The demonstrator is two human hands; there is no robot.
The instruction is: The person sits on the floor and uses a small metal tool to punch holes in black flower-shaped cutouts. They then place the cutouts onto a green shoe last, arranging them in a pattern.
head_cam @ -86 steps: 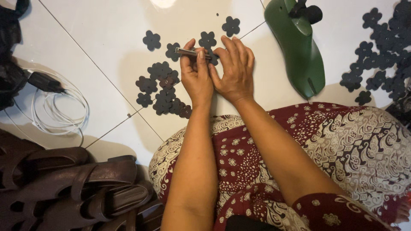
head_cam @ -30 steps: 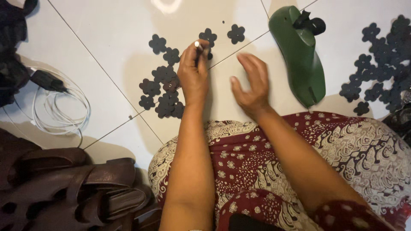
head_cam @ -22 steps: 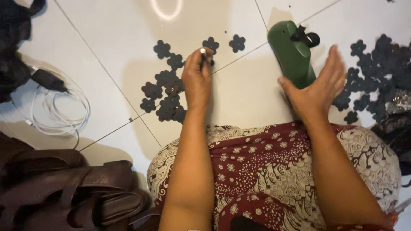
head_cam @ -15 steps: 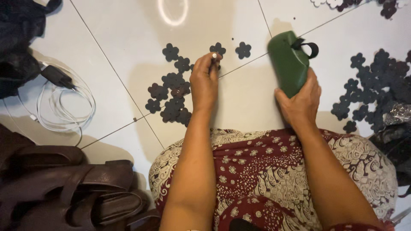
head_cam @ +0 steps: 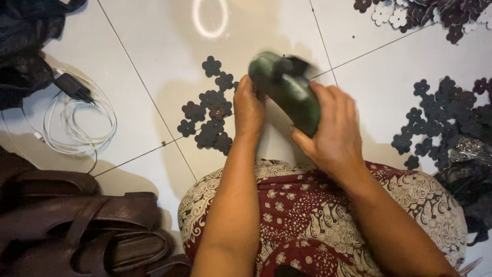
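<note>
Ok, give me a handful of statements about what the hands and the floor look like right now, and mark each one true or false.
1. The right hand holds the green tool. True.
2. The left hand rests on the white cable. False: the cable lies coiled far off to the left; the hand is beside the flower cutouts.
3. The dark flower cutouts lie on the tile floor. True.
4. The brown sandals sit on the person's lap. False: they lie on the floor at lower left.
5. The green tool is blurred. True.
</note>
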